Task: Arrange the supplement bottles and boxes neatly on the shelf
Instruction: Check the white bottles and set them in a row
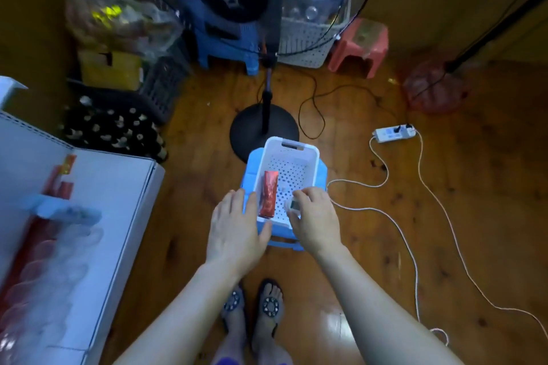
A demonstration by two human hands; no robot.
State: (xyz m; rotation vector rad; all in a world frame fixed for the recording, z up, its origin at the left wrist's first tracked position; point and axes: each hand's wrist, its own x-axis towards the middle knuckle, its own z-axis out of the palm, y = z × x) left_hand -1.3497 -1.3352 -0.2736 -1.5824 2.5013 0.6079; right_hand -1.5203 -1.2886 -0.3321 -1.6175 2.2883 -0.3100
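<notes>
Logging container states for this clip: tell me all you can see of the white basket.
The white basket is rectangular perforated plastic with a slot handle at its far end. It sits on a blue stool. A red box lies along its left side. The left hand rests at its left rim; the right hand holds a small white bottle inside.

Just one view here, a wide-angle head cam looking steeply down and a bit forward from standing height. Both forearms come in from the bottom edge, with the left hand (pixel 237 227) and right hand (pixel 315 218) near frame center over a white basket (pixel 292 147). Feet sit at bottom center, so it's nearly straight down there. A white shelf (pixel 118 195) fills the left side, close up and blurry. Edges bend a lot.
</notes>
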